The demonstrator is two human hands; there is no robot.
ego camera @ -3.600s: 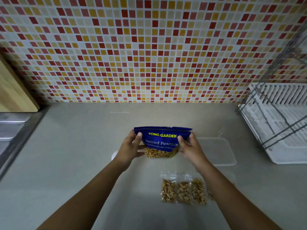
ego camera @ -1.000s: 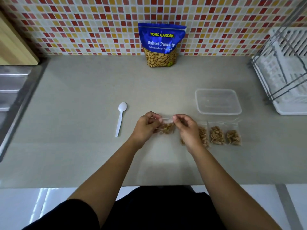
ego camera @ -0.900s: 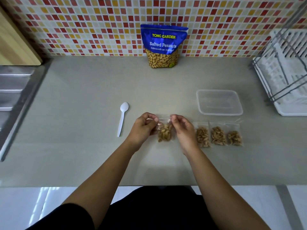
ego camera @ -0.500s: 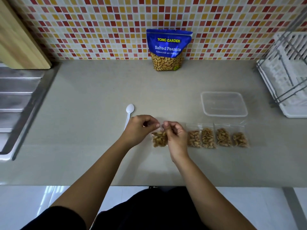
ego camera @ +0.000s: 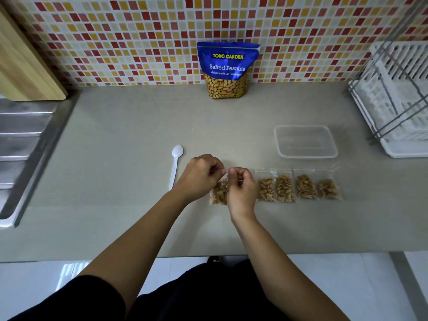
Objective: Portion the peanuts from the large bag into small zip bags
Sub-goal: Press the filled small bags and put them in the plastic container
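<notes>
As left hand (ego camera: pixel 201 176), right hand (ego camera: pixel 240 191) pinch it, zip bag (ego camera: pixel 215 200) holds peanuts (ego camera: pixel 220 193).

1. A mosaic wall (ego camera: pixel 139 42) of small red, orange, yellow and cream tiles rises behind the worktop (ego camera: pixel 115 135).
2. The worktop is a plain grey-beige slab under soft, even light.
3. At the worktop's left end lies a ribbed steel sink drainer (ego camera: pixel 20 140), with a wooden board (ego camera: pixel 20 72) leaning above it.
4. At the worktop's right end stands a white dish rack (ego camera: pixel 398 96) with grey wires.
5. Below the worktop's front edge shows glossy white floor (ego camera: pixel 34 279).
</notes>
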